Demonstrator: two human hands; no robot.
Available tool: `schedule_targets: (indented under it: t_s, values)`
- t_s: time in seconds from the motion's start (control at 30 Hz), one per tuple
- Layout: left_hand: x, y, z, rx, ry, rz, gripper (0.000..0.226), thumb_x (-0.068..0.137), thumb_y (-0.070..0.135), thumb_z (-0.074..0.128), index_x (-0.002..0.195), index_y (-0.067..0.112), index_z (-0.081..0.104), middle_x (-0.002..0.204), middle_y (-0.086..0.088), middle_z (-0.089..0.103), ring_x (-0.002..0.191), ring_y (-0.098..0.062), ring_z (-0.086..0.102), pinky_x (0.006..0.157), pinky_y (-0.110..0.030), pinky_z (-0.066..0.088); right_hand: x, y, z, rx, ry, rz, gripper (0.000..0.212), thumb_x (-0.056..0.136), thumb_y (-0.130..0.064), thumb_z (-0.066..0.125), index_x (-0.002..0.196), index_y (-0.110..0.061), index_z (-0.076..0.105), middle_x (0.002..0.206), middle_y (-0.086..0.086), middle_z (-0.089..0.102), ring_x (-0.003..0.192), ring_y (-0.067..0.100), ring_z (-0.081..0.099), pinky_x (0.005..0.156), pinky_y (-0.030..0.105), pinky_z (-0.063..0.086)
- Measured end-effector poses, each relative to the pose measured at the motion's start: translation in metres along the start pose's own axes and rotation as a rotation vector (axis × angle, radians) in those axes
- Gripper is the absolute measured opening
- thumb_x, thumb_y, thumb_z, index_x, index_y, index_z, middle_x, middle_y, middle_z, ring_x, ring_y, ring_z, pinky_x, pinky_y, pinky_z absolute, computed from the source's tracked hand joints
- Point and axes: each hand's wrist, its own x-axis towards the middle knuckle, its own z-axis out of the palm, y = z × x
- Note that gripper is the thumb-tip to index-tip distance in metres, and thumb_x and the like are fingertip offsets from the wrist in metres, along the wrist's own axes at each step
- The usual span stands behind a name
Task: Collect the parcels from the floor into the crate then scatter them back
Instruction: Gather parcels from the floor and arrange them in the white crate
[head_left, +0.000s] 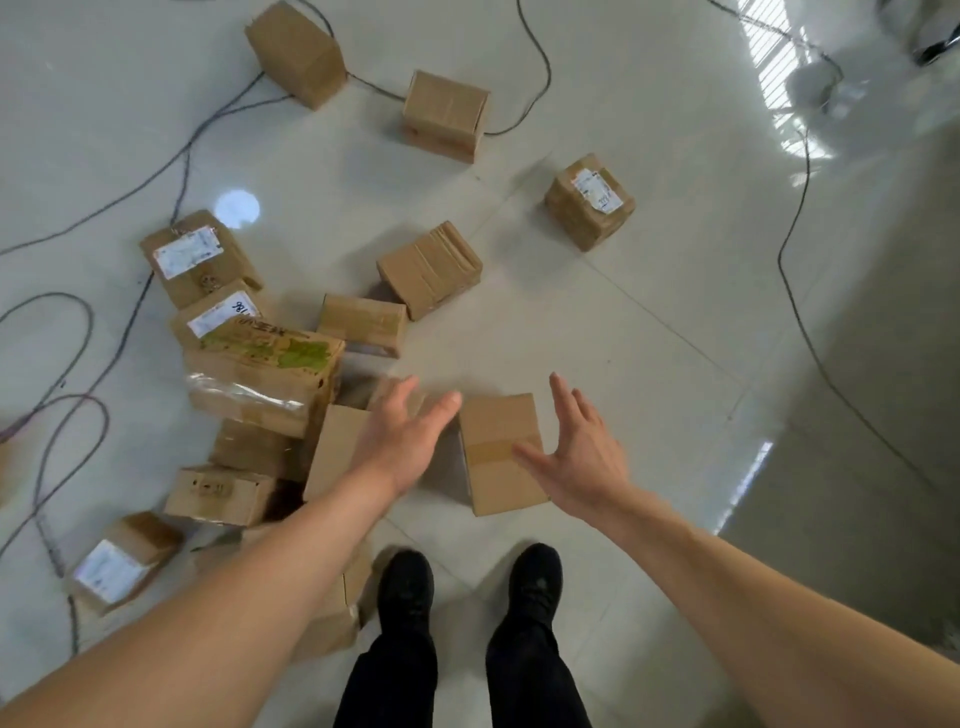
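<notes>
**Both palms empty**

Left hand (402, 441) and right hand (582, 452) hover, fingers spread, gripping nothing. A taped parcel (496, 426) lies on the floor (623, 338) between them; piled parcels (260, 374) sit at its 9 o'clock, scattered parcels (431, 267) toward 12.

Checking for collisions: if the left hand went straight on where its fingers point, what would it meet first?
Probably the taped parcel ahead of the left hand; depth is unclear, so bare floor may come first.

handwritten "186" (upside down to the camera) on white label (221, 313) of one parcel (181, 326), other labels (187, 253) blurred
</notes>
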Motion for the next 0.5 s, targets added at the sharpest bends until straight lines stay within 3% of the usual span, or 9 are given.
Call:
schedule_targets:
  t_s: [0.2,0.37,0.5]
  values:
    - [0.081,-0.086,0.071,-0.048,0.001,-0.138,0.072,0.097,0.056,0.054,0.156,0.020,0.034,0.161,-0.001,0.035,0.147,-0.021,0.034,0.119,-0.040,0.029,0.081,0.065,0.077,-0.006,-0.085,0.045,0.102,0.090,-0.060,0.063,0.165,-0.034,-0.001,0.172,0.001,0.017,0.158,0.022,0.016,0.122,0.052,0.030]
    - [0.140,-0.148,0.126,-0.081,0.000,-0.241,0.073,0.097,0.059,0.051,0.157,0.021,0.034,0.160,0.001,0.035,0.146,-0.022,0.034,0.119,-0.043,0.030,0.146,0.113,0.133,0.056,-0.109,0.113,0.102,0.089,-0.059,0.064,0.166,-0.032,0.002,0.172,0.000,0.018,0.157,0.023,0.022,0.121,0.050,0.034]
    - [0.183,-0.187,0.155,-0.147,-0.013,-0.317,0.078,0.094,0.065,0.053,0.158,0.026,0.029,0.161,0.003,0.034,0.146,-0.024,0.035,0.116,-0.054,0.033,0.189,0.138,0.173,0.147,-0.103,0.170,0.102,0.089,-0.056,0.064,0.166,-0.028,0.004,0.171,0.000,0.021,0.155,0.023,0.028,0.118,0.047,0.039]
